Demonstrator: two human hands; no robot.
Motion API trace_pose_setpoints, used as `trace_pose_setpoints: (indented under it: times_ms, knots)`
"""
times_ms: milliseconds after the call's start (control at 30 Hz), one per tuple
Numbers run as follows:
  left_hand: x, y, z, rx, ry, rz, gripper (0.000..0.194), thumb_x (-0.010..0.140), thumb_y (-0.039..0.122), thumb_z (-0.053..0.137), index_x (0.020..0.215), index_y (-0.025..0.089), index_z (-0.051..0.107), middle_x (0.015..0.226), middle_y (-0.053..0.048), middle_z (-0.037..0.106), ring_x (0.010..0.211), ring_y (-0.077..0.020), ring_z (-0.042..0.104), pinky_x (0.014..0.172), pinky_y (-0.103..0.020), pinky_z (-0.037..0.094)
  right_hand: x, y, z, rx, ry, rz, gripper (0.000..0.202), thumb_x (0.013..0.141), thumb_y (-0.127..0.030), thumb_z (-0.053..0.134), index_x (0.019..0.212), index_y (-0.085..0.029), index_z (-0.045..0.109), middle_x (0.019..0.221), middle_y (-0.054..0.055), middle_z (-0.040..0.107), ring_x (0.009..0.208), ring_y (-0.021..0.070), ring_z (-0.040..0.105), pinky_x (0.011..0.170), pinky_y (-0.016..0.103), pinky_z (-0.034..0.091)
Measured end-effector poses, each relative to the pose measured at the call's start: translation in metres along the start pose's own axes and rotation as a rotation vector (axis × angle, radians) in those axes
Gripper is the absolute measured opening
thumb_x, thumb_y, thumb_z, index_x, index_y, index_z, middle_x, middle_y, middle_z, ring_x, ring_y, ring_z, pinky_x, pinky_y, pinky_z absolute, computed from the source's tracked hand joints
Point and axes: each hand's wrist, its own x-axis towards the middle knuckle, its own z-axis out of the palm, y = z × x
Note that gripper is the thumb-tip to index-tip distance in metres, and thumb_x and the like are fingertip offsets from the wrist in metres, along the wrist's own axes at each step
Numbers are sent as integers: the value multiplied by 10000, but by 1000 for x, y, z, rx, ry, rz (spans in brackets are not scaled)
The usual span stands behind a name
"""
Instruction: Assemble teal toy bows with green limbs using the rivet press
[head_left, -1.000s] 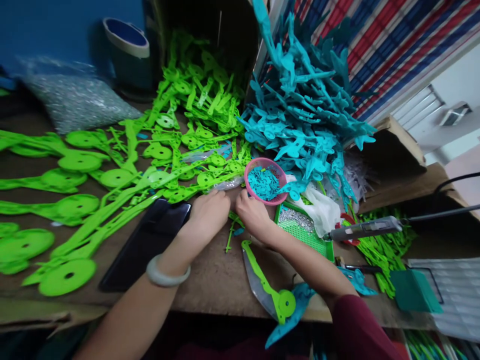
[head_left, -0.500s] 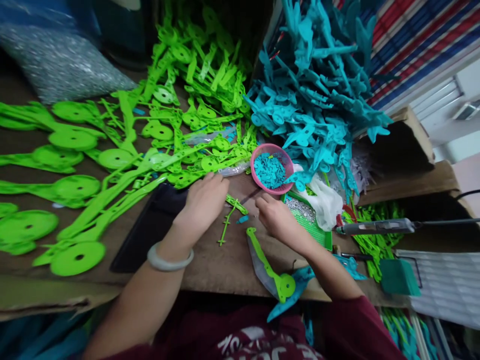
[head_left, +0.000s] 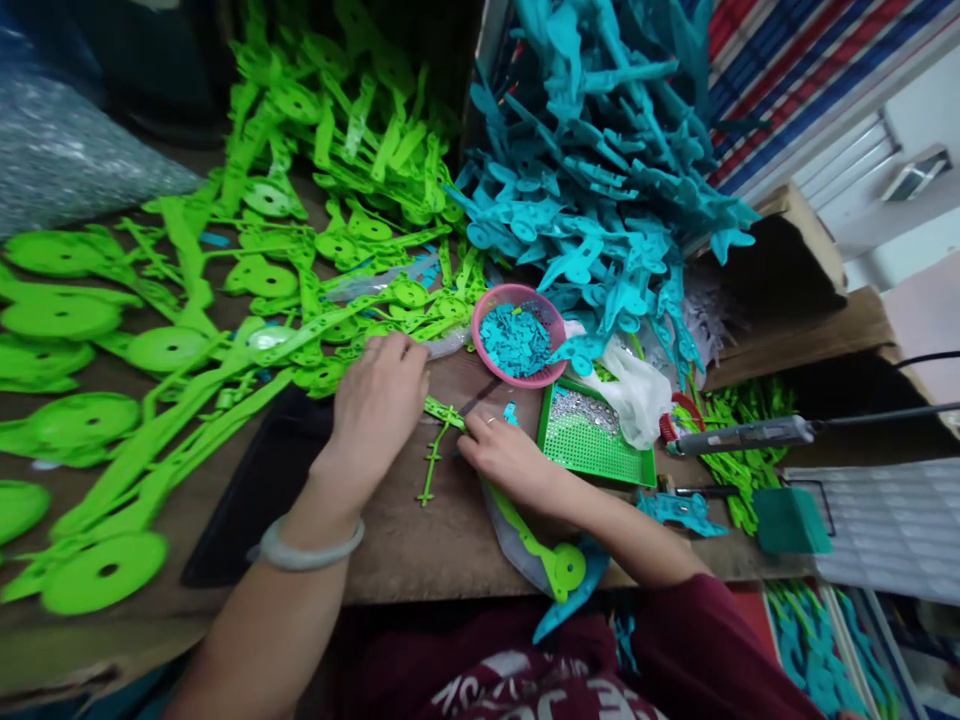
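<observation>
My left hand [head_left: 384,405] rests over the bench with its fingers curled down and mostly hidden, at the edge of the green plastic pile. Between my hands lies a narrow green plastic part [head_left: 442,411], and a thin green sprue stick [head_left: 431,465] hangs off it toward me. The fingertips of my right hand [head_left: 510,458] are pinched together beside that part, with a sliver of a small blue plastic piece showing at them. Under my right wrist lies a long green arm-shaped part [head_left: 536,545] with a round end and a clear grey strip along it.
A pink bowl [head_left: 480,352] holds small blue pieces. Beside it stands a green mesh tray [head_left: 592,455] with shiny bits and a white plastic bag [head_left: 637,400]. Green parts [head_left: 262,280] heap at left, teal parts [head_left: 600,190] at back. A grey corded tool [head_left: 739,437] hangs at right.
My right hand has moved left and down, from beside the bowl onto the small blue piece near the green part. The view has shifted slightly; my left hand stays near its place.
</observation>
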Motion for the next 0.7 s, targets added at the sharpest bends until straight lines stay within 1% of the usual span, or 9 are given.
trace_pose_setpoints:
  times_ms: [100, 200, 300, 400, 467, 567, 700]
  knots:
    - [2, 0, -1, 11, 62, -51, 375, 955, 227, 511, 1289, 74, 587, 1387, -229, 542, 1276, -379, 515, 997, -478, 506, 5, -3, 2, 3, 5, 62, 259, 1039, -121, 367, 1043, -132, 625, 1126, 132, 612, 997, 215, 606, 744, 309, 544]
    - [4, -3, 4, 20, 72, -89, 437, 952, 222, 511, 1352, 49, 539, 1450, -247, 504, 1305, -407, 491, 1039, -536, 482, 3, -5, 5, 26, 47, 47, 275, 1043, -122, 341, 1059, -122, 615, 1131, 133, 605, 1012, 218, 612, 712, 304, 552]
    - [5, -8, 7, 37, 60, -123, 397, 969, 226, 440, 1303, 64, 579, 1381, -237, 569, 1258, -411, 528, 980, -553, 518, 1, -3, 8, 78, 74, 57, 279, 1045, -124, 324, 1119, -125, 593, 1116, 126, 608, 1008, 218, 623, 716, 308, 553]
    - [6, -10, 4, 68, 35, -202, 413, 985, 271, 396, 1301, 88, 589, 1283, -230, 626, 1201, -411, 568, 916, -549, 547, 0, 6, 10, 163, 64, 81, 235, 1037, -132, 373, 1137, -150, 585, 1137, 103, 604, 930, 186, 632, 735, 292, 539]
    - [6, -10, 0, 69, 22, -249, 436, 987, 281, 387, 1331, 90, 575, 1275, -229, 630, 1206, -408, 571, 931, -547, 541, 1, 13, 12, 229, 52, 84, 177, 1018, -143, 444, 1101, -162, 599, 1130, 86, 602, 898, 171, 623, 761, 281, 524]
    - [6, -9, -4, 53, 6, -271, 440, 979, 257, 388, 1336, 78, 573, 1295, -230, 625, 1239, -399, 557, 967, -532, 524, 3, 21, 14, 331, 46, 84, 121, 979, -143, 525, 1051, -171, 617, 1141, 79, 594, 923, 174, 604, 783, 273, 498]
    - [5, -14, -5, 71, -6, -274, 433, 982, 238, 373, 1330, 81, 577, 1287, -215, 635, 1232, -376, 566, 965, -494, 524, 6, 21, 12, 348, 21, 71, 119, 976, -162, 546, 1068, -168, 620, 1184, 96, 586, 972, 190, 592, 813, 288, 483]
